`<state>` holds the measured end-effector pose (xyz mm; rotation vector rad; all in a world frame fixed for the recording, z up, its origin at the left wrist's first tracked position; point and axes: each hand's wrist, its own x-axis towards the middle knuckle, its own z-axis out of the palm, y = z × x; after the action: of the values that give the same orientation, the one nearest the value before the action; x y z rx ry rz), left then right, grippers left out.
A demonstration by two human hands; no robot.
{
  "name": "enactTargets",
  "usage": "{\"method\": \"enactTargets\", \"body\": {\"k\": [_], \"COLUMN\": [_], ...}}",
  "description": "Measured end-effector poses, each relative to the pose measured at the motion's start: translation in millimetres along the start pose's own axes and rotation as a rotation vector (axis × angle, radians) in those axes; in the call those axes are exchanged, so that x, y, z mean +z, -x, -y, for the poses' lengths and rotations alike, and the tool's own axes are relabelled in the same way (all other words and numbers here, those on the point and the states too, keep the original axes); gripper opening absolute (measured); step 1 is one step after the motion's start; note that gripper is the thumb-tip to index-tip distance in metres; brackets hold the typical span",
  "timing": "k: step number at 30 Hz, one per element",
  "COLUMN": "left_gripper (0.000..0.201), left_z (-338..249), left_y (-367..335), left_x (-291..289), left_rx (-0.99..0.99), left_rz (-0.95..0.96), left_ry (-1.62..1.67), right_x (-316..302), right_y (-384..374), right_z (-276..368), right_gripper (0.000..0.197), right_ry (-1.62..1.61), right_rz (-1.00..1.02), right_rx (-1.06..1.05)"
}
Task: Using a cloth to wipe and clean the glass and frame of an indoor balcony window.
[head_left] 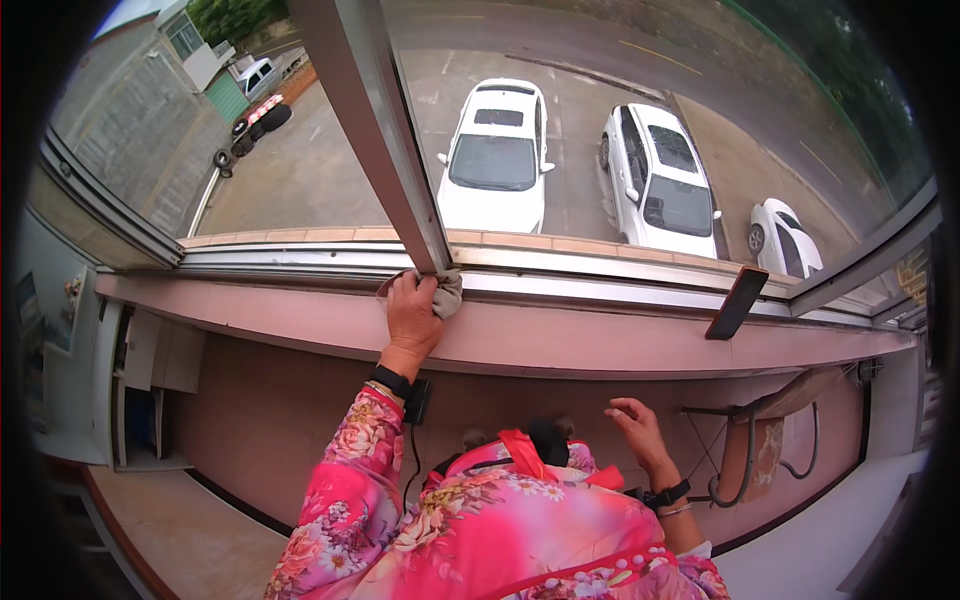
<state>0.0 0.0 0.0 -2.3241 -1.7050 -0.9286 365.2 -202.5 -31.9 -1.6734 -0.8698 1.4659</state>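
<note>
1. Greyish cloth (449, 295): at foot of window post (385, 130), by pink sill (560, 332).
2. Left hand (414, 312): gripping cloth.
3. Right hand (638, 428): empty, loosely open, near right.
4. Black slab (738, 302): right, at window track (600, 293).
5. White cars (493, 162): far, outside.

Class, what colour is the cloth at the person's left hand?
The cloth is greyish beige; it shows best in the head view.

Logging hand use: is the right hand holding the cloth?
No, the left hand holds the cloth by the window mullion; the right hand is empty.
</note>
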Motion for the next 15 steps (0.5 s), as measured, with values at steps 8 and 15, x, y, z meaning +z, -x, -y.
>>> {"method": "enactTargets", "body": {"k": [8,15], "left_gripper": [0.022,0.021], "left_z": [-15.4,-13.5], "left_y": [-0.9,10.4], "left_x": [-6.6,-44.6], "left_rx": [-0.192,-0.793], "left_rz": [0.228,0.611], "left_ry": [-0.109,0.835], "right_x": [-6.7,-19.0], "right_y": [-7.4,-5.3], "right_z": [16.3,7.1], "right_gripper": [0.023,0.024], "right_ry": [-0.008,-0.060], "right_rz": [0.017,0.051], "right_rx": [-0.080,-0.056]}}
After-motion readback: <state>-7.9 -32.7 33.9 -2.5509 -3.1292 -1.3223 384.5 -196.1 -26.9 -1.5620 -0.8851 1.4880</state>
